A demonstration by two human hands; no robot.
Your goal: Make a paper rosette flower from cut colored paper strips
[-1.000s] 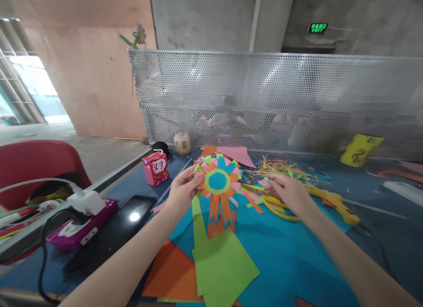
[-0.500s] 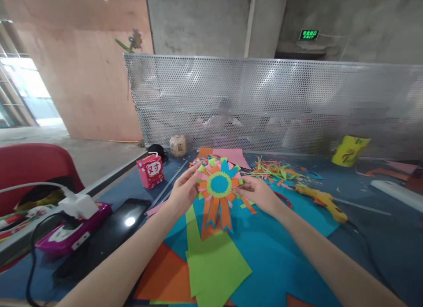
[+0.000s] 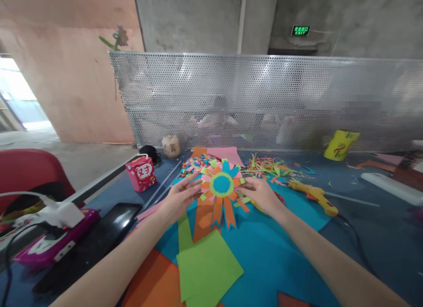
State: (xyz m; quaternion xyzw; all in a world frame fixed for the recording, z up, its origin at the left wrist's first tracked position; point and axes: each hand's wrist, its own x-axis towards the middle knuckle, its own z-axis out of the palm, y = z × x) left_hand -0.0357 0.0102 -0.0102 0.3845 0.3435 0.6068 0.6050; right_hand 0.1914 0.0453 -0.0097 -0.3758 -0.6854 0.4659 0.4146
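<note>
Hold the rosette (image 3: 222,183) by the rim at the frame's centre: pinched at right by the right hand (image 3: 261,194), touched at left by the left hand (image 3: 180,199), whether pinched there, impossible to tell. Press lightly; avoid creasing the tails (image 3: 229,213) below.

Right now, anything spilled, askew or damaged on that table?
Mostly scatter: loose paper shreds lie strewn beyond the right hand, in no neat pile. The yellow packet by the mesh divider looks tilted, though lens distortion may exaggerate it. The paper rosette shows no visible tear.
</note>
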